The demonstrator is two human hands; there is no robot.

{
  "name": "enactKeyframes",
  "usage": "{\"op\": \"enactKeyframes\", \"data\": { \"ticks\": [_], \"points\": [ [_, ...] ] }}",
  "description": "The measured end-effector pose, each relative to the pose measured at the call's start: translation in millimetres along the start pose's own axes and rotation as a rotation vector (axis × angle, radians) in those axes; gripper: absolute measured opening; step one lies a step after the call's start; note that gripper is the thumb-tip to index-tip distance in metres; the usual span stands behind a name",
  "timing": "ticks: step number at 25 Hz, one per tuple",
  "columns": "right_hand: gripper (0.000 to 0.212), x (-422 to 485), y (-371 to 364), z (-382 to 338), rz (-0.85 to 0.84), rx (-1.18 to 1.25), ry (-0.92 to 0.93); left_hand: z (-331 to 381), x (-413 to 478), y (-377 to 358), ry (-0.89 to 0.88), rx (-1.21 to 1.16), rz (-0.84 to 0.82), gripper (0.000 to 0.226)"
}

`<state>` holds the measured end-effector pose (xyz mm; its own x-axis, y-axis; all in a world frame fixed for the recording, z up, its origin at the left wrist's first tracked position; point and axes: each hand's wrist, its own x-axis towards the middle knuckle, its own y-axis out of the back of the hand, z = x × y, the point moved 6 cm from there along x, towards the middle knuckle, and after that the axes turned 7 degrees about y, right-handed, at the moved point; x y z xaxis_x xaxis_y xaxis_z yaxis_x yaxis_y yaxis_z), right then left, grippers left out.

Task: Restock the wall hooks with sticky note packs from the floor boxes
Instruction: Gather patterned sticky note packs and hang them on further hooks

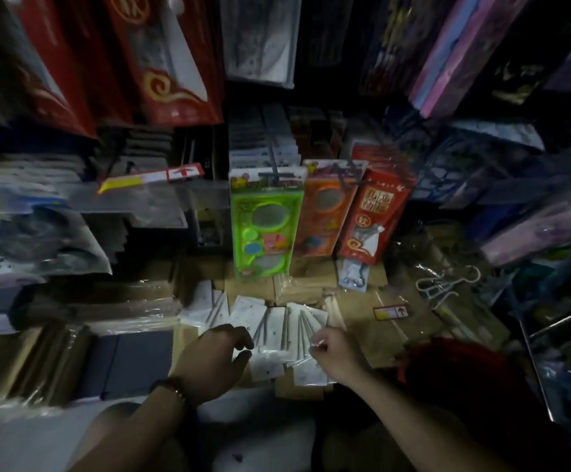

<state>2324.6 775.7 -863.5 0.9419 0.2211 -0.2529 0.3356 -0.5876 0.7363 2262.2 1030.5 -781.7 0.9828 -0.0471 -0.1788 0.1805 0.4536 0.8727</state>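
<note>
The white packs lie fanned out on the floor boxes, none hung yet, so restocking looks barely begun. The left hand curls over them, its grip unclear. The right hand seems to pinch one pack's edge.

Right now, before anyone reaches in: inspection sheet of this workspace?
Surface: cardboard boxes cover the floor; light is dim.
Job's things: white packs fanned in a row among the boxes; wall hooks too dark to make out.
Clutter: green blister pack, orange pack and red pack stand behind; white hangers lie to the right.
Hands: left hand curled over the packs, grip unclear; right hand pinches a pack edge.
Cables: nothing seen.
Surroundings: shelves of wrapped stock all around.
</note>
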Motion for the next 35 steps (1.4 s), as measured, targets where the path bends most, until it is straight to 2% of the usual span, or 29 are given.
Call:
{"op": "enactKeyframes", "data": {
  "ticks": [2,4,8,10,13,15,19,23,26,28,31,32,35],
  "points": [
    [0.008,31.9,-30.2,19.5,-0.068,-0.058,-0.070,-9.1,16.9,-24.0,0.040,-0.046,-0.031,0.012],
    [0.021,55.1,-54.6,29.1,-0.087,-0.046,-0.158,-19.4,26.7,-44.7,0.087,-0.109,-0.055,0.009],
    [0.027,86.3,-88.9,21.7,-0.070,0.014,-0.253,-29.0,35.0,-63.4,0.145,-0.159,-0.066,0.012],
    [0.042,95.2,-106.9,18.1,-0.048,0.025,-0.324,-31.9,39.2,-65.4,0.153,-0.181,-0.053,0.012],
    [0.076,96.6,-127.4,12.4,-0.022,-0.002,-0.415,-32.9,41.9,-66.3,0.144,-0.186,-0.056,0.011],
    [0.085,99.4,-132.3,13.4,-0.005,-0.089,-0.457,-33.9,41.8,-66.5,0.145,-0.189,-0.061,0.009],
    [0.062,105.4,-129.3,8.1,0.066,-0.129,-0.471,-36.2,41.9,-64.2,0.125,-0.221,-0.062,0.009],
    [0.068,107.6,-129.3,-2.6,0.113,-0.054,-0.384,-41.4,44.0,-59.8,0.157,-0.264,-0.043,0.011],
    [0.059,103.7,-116.8,-9.7,0.081,-0.047,-0.302,-39.6,43.9,-55.7,0.179,-0.286,-0.021,0.010],
    [0.056,90.6,-97.4,-10.9,0.156,0.006,-0.290,-35.6,43.3,-53.1,0.168,-0.298,-0.009,0.009],
    [0.028,64.2,-69.4,-14.5,0.285,0.132,-0.190,-27.9,41.8,-52.0,0.216,-0.351,-0.008,0.013],
    [0.022,56.5,-61.2,-17.6,0.310,0.165,-0.127,-26.9,41.3,-54.5,0.269,-0.392,-0.019,0.019],
    [0.020,35.0,-42.2,-34.2,0.323,0.272,0.046,-21.6,35.8,-63.1,0.467,-0.625,-0.114,0.059]
  ]
}}
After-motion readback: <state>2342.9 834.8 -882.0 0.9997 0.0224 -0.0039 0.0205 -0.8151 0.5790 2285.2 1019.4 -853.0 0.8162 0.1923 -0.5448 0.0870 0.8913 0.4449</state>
